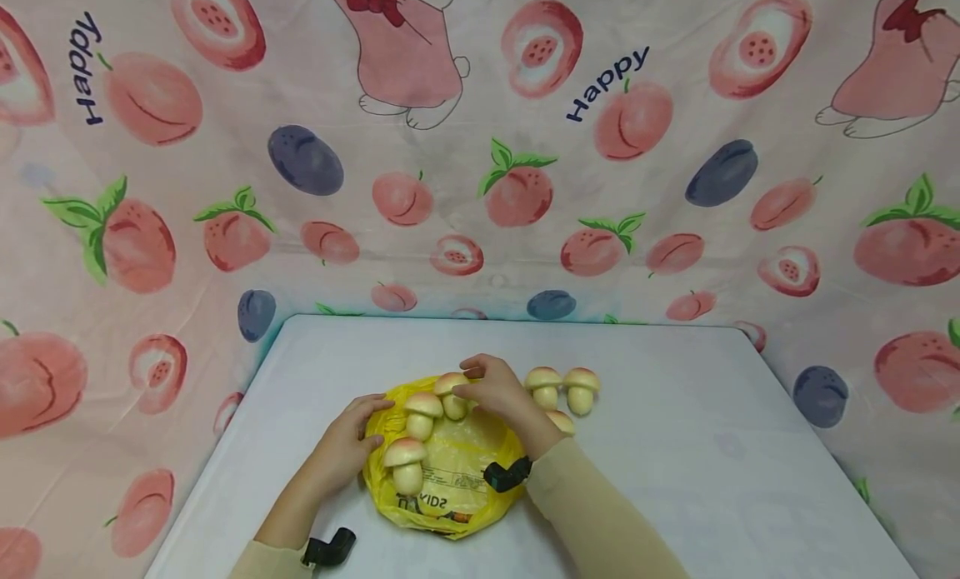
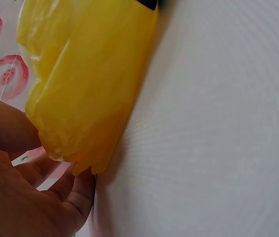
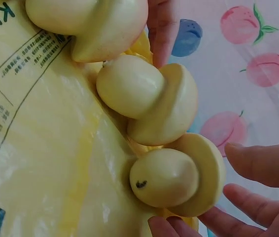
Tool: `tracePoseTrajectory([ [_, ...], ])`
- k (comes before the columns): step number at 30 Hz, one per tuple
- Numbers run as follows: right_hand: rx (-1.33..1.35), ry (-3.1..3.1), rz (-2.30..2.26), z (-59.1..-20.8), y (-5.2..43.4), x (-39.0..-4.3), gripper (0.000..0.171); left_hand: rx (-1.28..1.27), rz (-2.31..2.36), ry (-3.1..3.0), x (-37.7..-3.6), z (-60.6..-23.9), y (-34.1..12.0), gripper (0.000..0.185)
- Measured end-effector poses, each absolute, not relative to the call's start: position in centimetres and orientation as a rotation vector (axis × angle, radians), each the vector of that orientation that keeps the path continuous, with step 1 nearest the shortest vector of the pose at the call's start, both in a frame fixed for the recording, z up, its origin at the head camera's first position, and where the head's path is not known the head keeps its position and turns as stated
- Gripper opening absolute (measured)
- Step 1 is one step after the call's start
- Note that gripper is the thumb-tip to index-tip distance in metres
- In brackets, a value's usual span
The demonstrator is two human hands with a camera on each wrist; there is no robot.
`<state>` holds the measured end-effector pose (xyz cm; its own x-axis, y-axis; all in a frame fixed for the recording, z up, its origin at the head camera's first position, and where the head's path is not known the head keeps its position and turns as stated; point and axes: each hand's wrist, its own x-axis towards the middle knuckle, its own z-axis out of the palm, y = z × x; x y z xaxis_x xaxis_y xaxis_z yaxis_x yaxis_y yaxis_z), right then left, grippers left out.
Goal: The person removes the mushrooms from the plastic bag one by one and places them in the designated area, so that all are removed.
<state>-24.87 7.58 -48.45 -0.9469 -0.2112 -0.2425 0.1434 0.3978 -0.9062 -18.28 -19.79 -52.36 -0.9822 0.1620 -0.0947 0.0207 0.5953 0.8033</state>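
Note:
A yellow plastic bag (image 1: 450, 479) lies flat on the white table (image 1: 675, 446). Three cream toy mushrooms stand in a row on it: one near me (image 1: 407, 462), a middle one (image 1: 422, 412) and a far one (image 1: 452, 393). My right hand (image 1: 465, 389) curls its fingers round the cap of the far mushroom (image 3: 176, 177), thumb on one side and fingers (image 3: 248, 202) on the other. My left hand (image 1: 371, 416) holds the bag's left edge (image 2: 80, 98) between thumb and fingers (image 2: 75, 197).
Two more mushrooms (image 1: 543, 386) (image 1: 581, 389) stand on the table right of the bag, and another (image 1: 562, 421) peeks out behind my right wrist. A peach-print cloth (image 1: 480, 187) walls the table at the back and sides.

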Motion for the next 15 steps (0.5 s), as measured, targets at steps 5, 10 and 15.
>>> tracePoseTrajectory([
  [5,-0.026,2.41,-1.504,-48.5,7.1,-24.9,0.047,0.157,1.347,2.654,-18.3,-52.4,-19.8,0.05],
  [10,0.006,2.474,-1.448,-48.7,6.7,-24.8,0.042,0.162,1.344,2.656,-18.3,-52.4,-19.8,0.05],
  [15,0.007,2.526,-1.414,-49.0,6.4,-24.8,0.038,0.156,1.351,2.649,-18.3,-52.4,-19.9,0.05],
])
